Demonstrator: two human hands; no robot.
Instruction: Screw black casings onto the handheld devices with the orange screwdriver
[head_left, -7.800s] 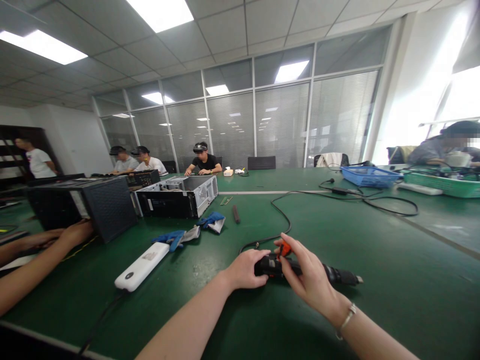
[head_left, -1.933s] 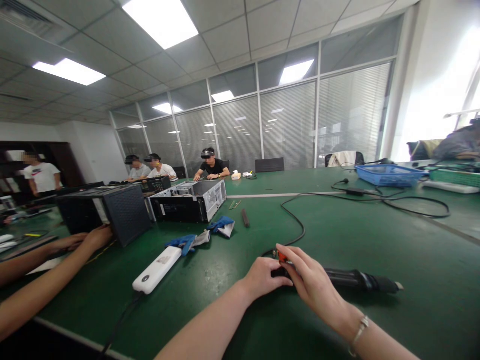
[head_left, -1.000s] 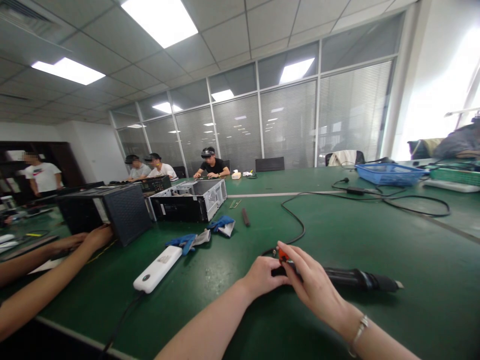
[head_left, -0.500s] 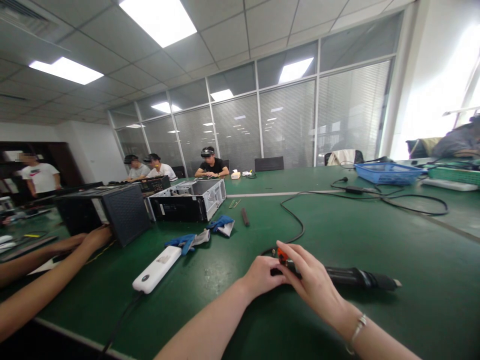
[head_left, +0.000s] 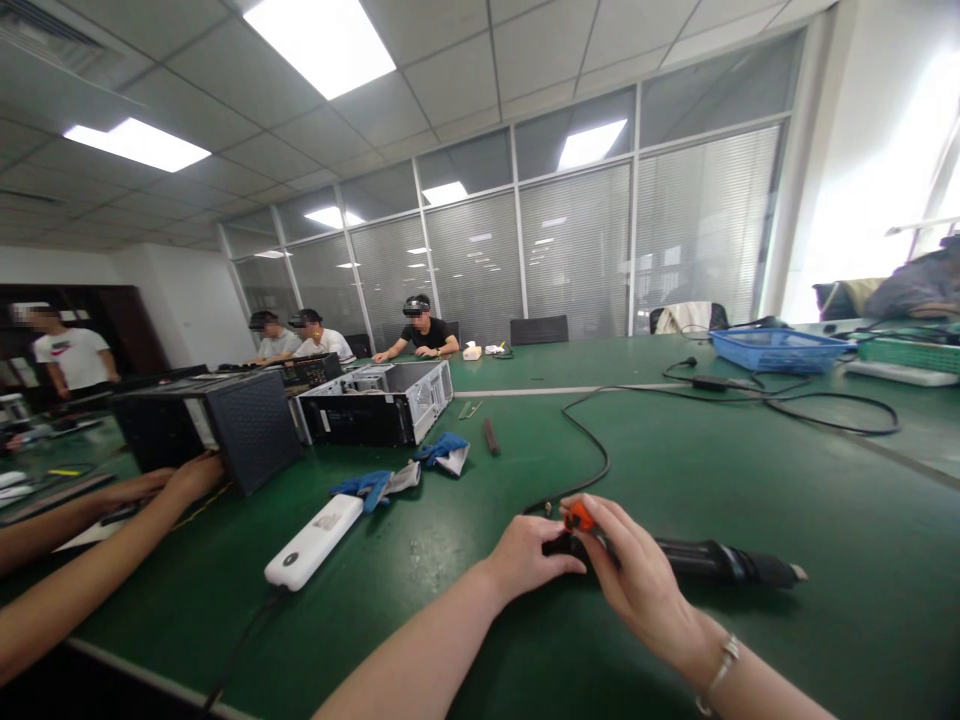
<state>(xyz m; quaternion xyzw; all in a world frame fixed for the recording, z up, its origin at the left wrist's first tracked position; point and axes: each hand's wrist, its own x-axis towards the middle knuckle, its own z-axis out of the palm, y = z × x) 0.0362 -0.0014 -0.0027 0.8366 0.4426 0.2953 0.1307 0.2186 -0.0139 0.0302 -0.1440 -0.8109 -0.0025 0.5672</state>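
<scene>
Visibly, the left hand [head_left: 525, 552] grips the rear end of a black power tool [head_left: 724, 560], which lies on the green table [head_left: 480, 640] with its tip to the right; the right hand [head_left: 637, 580] pinches an orange piece [head_left: 580, 516] just above that same end; a black cable [head_left: 604, 450] runs from near there across the table; a white device [head_left: 315, 543] bears a grey label, too small to read; a pale sticker on the open computer case [head_left: 364, 415] is likewise illegible; a standing person's white shirt [head_left: 73, 355] carries a swoosh logo.
</scene>
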